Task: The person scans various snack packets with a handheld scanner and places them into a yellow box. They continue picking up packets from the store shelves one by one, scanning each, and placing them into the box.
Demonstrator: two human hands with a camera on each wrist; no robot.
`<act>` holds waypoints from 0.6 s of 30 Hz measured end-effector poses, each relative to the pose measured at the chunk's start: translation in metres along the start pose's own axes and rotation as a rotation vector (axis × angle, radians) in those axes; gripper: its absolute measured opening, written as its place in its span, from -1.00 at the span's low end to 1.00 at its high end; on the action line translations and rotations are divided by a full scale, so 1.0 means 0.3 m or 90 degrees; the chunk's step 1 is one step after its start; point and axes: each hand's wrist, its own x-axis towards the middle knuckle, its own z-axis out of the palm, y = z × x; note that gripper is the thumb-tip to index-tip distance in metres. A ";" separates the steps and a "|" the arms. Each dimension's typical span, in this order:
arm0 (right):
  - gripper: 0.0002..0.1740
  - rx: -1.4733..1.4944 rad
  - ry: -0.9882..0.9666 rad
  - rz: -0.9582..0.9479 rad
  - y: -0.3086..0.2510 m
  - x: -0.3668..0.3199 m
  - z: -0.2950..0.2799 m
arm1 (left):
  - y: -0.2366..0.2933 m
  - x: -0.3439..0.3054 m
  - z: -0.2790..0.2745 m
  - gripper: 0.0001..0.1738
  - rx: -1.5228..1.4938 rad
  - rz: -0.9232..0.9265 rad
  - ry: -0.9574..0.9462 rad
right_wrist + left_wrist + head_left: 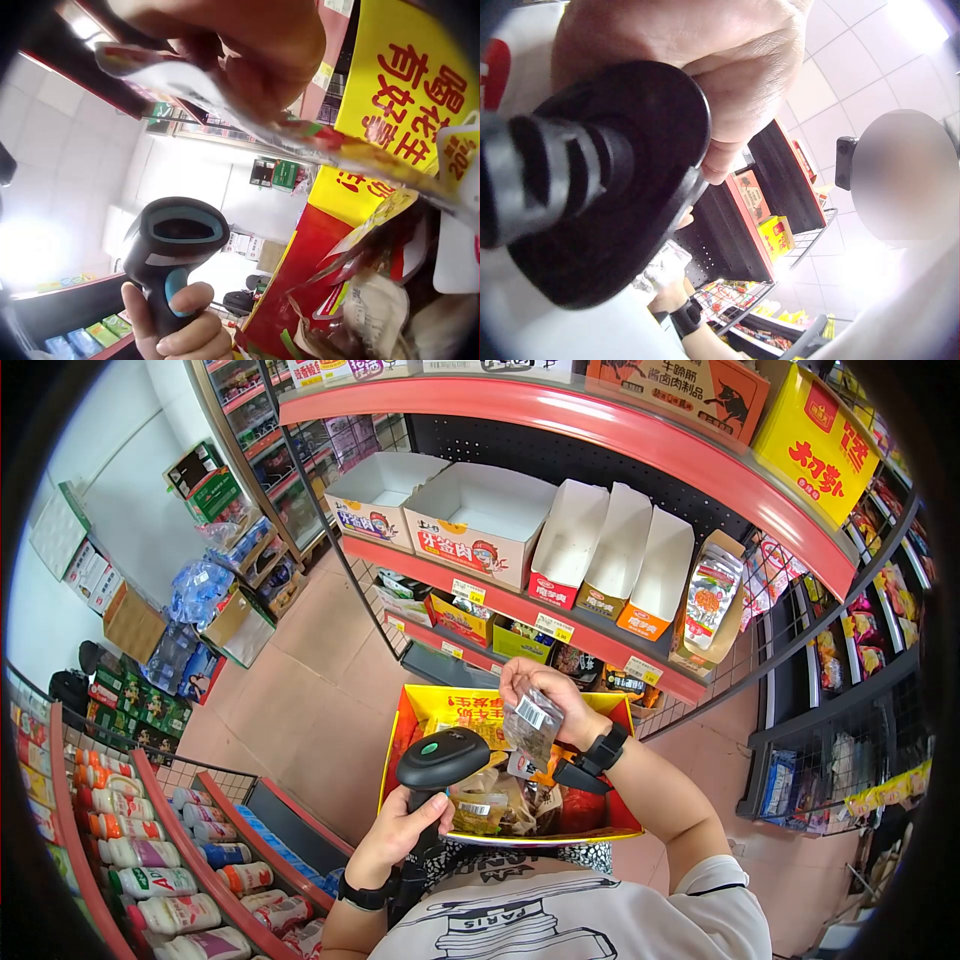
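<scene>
My left hand [400, 835] grips the handle of a black barcode scanner [442, 758], fingers wrapped round it. In the right wrist view the scanner's window [182, 227] faces the packet, and a finger lies at the blue trigger [176, 289]. With my right hand [562, 705] I pinch a small clear-and-grey snack packet [532, 728] by its top, its white barcode label turned up toward the scanner. Both are above an open yellow and red carton [407, 725], which holds several bagged snacks [480, 810] in mixed colours. The carton sits close against my body.
In front stands a shelf [420, 565] with open display boxes [480, 510], price tags and snack packs below. A rack of bottles [160, 880] is at the lower left. Cartons and wrapped bottles [205, 595] line the left wall. Another snack rack [850, 710] stands right.
</scene>
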 end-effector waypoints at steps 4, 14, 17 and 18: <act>-0.80 0.005 -0.013 0.026 0.002 0.000 -0.002 | 0.005 -0.001 0.004 -0.71 -0.006 0.002 0.005; -0.81 -0.054 -0.008 0.018 0.016 0.002 -0.007 | 0.003 -0.003 0.007 -0.71 -0.018 0.003 0.002; -0.81 -0.045 0.012 0.059 0.026 0.004 -0.005 | 0.001 -0.003 0.005 -0.71 -0.014 0.002 0.000; -0.81 -0.055 0.022 0.058 0.032 0.005 -0.003 | 0.001 -0.003 0.005 -0.68 0.004 0.004 -0.001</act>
